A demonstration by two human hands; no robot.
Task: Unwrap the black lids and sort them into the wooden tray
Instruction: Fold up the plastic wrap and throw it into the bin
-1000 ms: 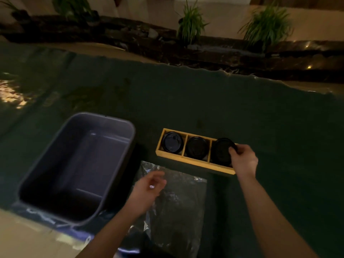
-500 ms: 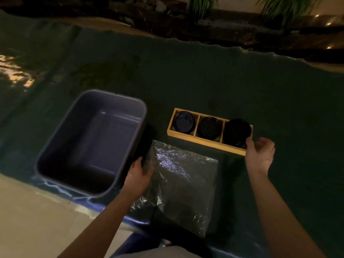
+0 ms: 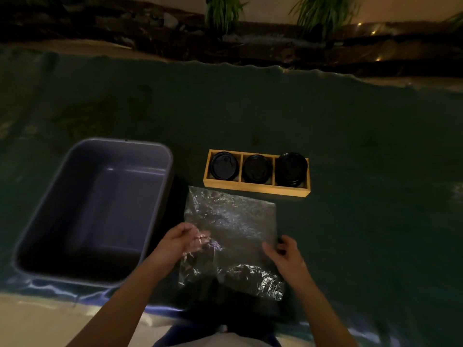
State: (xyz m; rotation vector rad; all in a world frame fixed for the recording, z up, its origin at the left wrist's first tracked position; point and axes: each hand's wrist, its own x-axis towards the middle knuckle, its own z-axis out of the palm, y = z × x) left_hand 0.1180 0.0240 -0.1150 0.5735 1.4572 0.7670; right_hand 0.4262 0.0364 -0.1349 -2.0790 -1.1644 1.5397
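Observation:
A wooden tray (image 3: 255, 190) with three compartments sits on the dark green cloth, and each compartment holds black lids (image 3: 223, 165); the right stack (image 3: 292, 169) rises above the rim. In front of the tray lies a clear crinkled plastic wrapper (image 3: 233, 236). My left hand (image 3: 180, 242) pinches the wrapper's left edge. My right hand (image 3: 284, 251) grips its right edge. Dark shapes show inside the wrapper's near end, but I cannot tell what they are.
A large grey plastic bin (image 3: 92, 209) stands to the left of the wrapper, close to my left hand. The green cloth (image 3: 350, 146) stretches far back to a dark ledge with potted plants (image 3: 223, 11). The table's near edge lies just under my forearms.
My right hand left the tray's right compartment and came down to the wrapper's right edge. My left hand shifted from beside the bin onto the wrapper's left edge. The camera tilted down.

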